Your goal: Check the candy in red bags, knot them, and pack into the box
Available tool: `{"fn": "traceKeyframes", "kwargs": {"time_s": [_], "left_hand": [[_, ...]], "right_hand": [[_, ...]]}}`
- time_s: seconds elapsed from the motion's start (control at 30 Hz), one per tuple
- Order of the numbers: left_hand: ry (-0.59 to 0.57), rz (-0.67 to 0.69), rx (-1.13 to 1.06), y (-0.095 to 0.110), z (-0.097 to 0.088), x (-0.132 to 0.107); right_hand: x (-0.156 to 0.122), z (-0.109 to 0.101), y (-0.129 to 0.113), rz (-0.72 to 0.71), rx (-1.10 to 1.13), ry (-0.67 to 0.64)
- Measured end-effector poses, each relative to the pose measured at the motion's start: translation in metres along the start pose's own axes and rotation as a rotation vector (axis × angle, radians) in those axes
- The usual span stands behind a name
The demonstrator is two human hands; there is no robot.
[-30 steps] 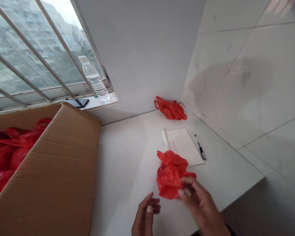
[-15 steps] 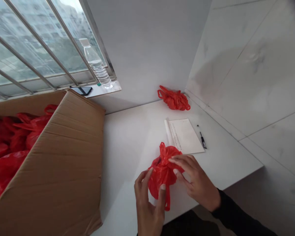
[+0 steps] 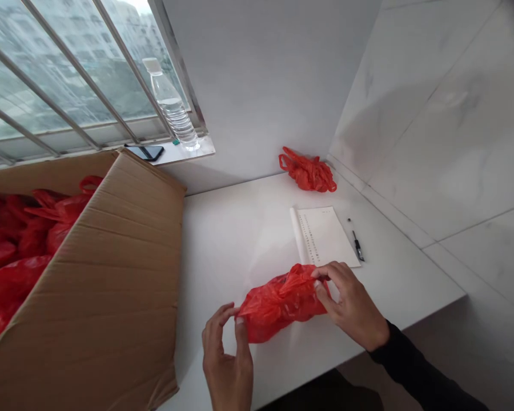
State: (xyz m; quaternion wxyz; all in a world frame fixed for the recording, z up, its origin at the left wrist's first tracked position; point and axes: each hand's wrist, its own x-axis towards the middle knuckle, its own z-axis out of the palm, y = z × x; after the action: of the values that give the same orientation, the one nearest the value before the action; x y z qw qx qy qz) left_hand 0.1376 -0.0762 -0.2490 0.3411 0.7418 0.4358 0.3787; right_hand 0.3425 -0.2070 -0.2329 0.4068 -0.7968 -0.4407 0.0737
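Observation:
A red plastic bag is stretched sideways between my two hands, just over the white table near its front edge. My left hand pinches the bag's left end between thumb and fingers. At the right end, my right hand grips the plastic with thumb and forefinger. The bag looks wide and crumpled, and what it contains cannot be made out. Just behind it lies an open notepad with a column of small handwriting, and a black pen beside that.
On the left stands a large cardboard box holding several red bags. More crumpled red bags lie in the table's back corner. A water bottle and a phone sit on the windowsill. Walls bound the table behind and right.
The bag was bunched with its handles knotted on top; now it is drawn out wide between both hands. My left hand has moved left with its end.

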Motion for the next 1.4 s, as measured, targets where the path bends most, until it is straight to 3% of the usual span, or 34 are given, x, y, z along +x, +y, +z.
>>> {"fn": "traceKeyframes", "kwargs": {"time_s": [0.17, 0.23, 0.5, 0.63, 0.7, 0.83, 0.9, 0.97, 1.07, 1.2, 1.4], "left_hand": [[-0.212, 0.257, 0.041, 0.018, 0.017, 0.000], [-0.211, 0.261, 0.029, 0.018, 0.020, 0.003], [-0.020, -0.177, -0.095, 0.010, -0.004, 0.017], [-0.004, -0.232, -0.156, 0.023, -0.005, 0.014], [-0.026, -0.118, -0.135, 0.032, 0.001, 0.010], [-0.079, 0.242, 0.045, 0.039, 0.013, 0.007], [-0.057, 0.331, 0.082, 0.037, 0.015, 0.010], [-0.021, 0.361, 0.073, 0.033, 0.013, 0.015], [0.047, 0.345, 0.067, 0.031, 0.008, 0.019], [0.175, 0.277, 0.081, 0.037, 0.001, 0.017], [0.144, -0.161, -0.188, 0.059, -0.008, 0.010]], "right_hand": [[-0.001, 0.009, -0.007, -0.089, -0.023, -0.077], [0.000, 0.009, -0.007, -0.052, 0.002, -0.081], [-0.009, -0.009, 0.001, 0.294, 0.278, 0.044], [-0.012, -0.010, 0.001, 0.331, 0.287, 0.026], [-0.013, -0.008, 0.000, 0.303, 0.234, 0.061], [-0.019, -0.006, -0.013, 0.174, 0.110, 0.230], [-0.022, -0.006, -0.025, 0.075, 0.089, 0.321], [-0.022, -0.006, -0.037, -0.072, 0.086, 0.313], [-0.010, -0.002, -0.048, -0.311, -0.062, 0.103], [0.008, 0.002, -0.044, -0.360, -0.350, -0.050], [0.000, -0.006, -0.045, -0.386, -0.504, -0.137]]}}
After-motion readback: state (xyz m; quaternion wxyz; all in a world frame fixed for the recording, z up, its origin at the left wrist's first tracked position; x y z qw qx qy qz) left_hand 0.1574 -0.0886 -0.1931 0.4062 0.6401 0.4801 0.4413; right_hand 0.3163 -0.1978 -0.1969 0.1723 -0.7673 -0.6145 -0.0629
